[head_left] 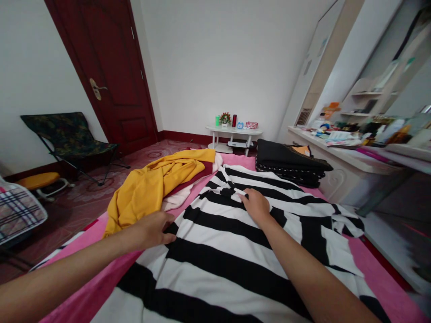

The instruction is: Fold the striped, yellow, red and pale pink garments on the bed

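Observation:
A black-and-white striped knit garment (215,244) lies spread over the pink bed cover (365,251), with small folds toward its far end. My right hand (256,206) is closed on a bunched bit of it near that end, with a white edge showing at the fingertips. At the garment's left edge rests my left hand (151,231), its thumb and fingers apart and touching the fabric. Just beyond the left hand, a crumpled yellow garment (144,188) lies on top of dark red cloth (193,178) and pale pink cloth (178,197).
Folded black clothes (286,157) are stacked at the bed's far right. A cluttered dresser (346,154) stands along the right side. Beyond the bed is a small white table (232,130) bearing several items. A camouflage folding chair (70,137) and a yellow stool (38,180) stand left.

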{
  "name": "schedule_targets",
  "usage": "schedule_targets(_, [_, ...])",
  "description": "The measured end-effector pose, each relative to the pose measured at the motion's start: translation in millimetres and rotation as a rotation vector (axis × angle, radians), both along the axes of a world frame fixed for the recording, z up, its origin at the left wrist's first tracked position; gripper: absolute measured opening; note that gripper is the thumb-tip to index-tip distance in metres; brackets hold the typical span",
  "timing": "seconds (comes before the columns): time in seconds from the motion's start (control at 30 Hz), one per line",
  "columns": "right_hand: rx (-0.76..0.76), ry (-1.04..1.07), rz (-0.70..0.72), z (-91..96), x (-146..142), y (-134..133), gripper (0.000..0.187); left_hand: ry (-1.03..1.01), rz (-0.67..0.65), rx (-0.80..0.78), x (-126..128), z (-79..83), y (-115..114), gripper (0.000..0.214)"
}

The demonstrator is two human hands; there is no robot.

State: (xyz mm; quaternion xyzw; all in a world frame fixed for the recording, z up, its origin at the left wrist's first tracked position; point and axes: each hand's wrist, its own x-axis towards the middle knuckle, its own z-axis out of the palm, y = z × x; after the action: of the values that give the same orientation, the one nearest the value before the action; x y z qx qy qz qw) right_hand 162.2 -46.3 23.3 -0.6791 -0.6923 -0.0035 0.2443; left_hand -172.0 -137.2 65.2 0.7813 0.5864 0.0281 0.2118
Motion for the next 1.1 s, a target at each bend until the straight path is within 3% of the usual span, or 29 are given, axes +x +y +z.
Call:
schedule_targets(0.13, [-0.066,0.233,-0.082,27.6,28,36,0.037,-0.247,-0.092,-0.036,24,30.2,-5,0.019])
schedule_targets(0.27, [-0.031,0.289,-0.139,50.6,59,69,0.042,-0.427,-0.182,-0.083,66,63.0,-13,0.016])
schedule_targets(0.33, [-0.030,0.306,-0.193,55.5,73,79,0.041,-0.452,-0.250,-0.107,90,71.0,-18,0.012])
schedule_targets(0.43, [-0.054,0.297,-0.295,52.3,90,83,0.036,-0.381,-0.342,-0.122,122,65.6,-24,0.008])
schedule_targets(0.57, [-0.137,0.226,-0.419,31.4,110,66,0.032,-0.162,-0.519,-0.251,153,37.8,-25,0.012])
schedule_targets(0.63, [-0.188,0.178,-0.460,18.3,119,54,0.031,-0.108,-0.607,-0.392,166,25.8,-19,0.011])
schedule_targets(0.73, [-0.257,0.119,-0.489,4.2,129,43,0.034,-0.134,-0.638,-0.753,181,18.0,2,0.022])
schedule_targets(0.77, [-0.278,0.102,-0.492,2.2,132,43,0.035,-0.169,-0.615,-0.753,185,17.1,13,0.023])
schedule_targets(0.8, [-0.298,0.085,-0.493,1.8,133,43,0.036,-0.211,-0.566,-0.635,188,16.0,25,0.022])
schedule_targets(0.9, [-0.364,0.029,-0.492,9.5,135,53,0.036,-0.302,-0.254,0.123,192,4.7,66,0.020])
schedule_targets(0.93, [-0.397,-0.004,-0.496,14.4,134,58,0.035,-0.296,-0.146,0.306,191,-2.9,78,0.026])
schedule_targets(1.0, [-0.462,-0.084,-0.504,25.2,130,70,0.030,-0.254,-0.053,0.459,190,-22.5,96,0.040])
schedule_targets(1.1, [-0.474,-0.169,-0.477,37.3,116,92,0.028,-0.178,-0.130,0.461,192,-51.3,104,0.047])
